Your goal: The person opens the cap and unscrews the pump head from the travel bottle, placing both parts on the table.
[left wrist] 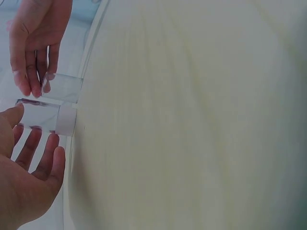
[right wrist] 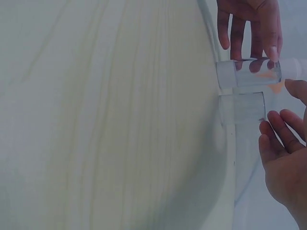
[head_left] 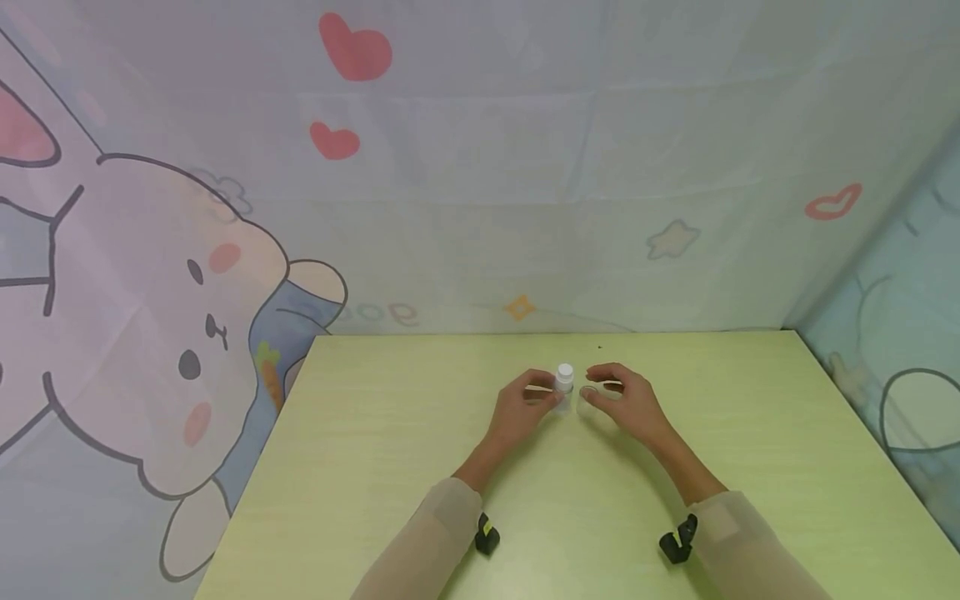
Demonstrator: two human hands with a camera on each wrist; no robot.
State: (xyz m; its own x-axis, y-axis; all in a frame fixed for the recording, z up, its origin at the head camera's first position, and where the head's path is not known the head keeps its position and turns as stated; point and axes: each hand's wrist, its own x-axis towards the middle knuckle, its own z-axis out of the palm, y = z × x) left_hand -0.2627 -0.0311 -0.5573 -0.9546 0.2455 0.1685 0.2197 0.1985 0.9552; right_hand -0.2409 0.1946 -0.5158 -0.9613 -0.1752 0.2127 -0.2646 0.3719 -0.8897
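Observation:
A clear cylindrical jar [right wrist: 258, 73] with a white band at its bottom end stands on the table. A small white bottle [head_left: 565, 377] with a white cap shows above it. My left hand [head_left: 521, 408] is around the jar, thumb on the near side and fingertips against the far side. Just right of it stands a clear empty-looking cup [right wrist: 249, 108]. My right hand [head_left: 626, 404] is at this cup with fingers and thumb spread apart, fingertips close to its upper side. Whether those fingertips touch the cup is hard to tell.
Both hands are over the far part of the pale yellow-green table [head_left: 375, 467]. Behind the table's far edge hangs a printed cloth [head_left: 480, 233] with a rabbit and hearts. A black wrist device [head_left: 486, 535] sits at the left sleeve, another black wrist device [head_left: 678, 542] at the right.

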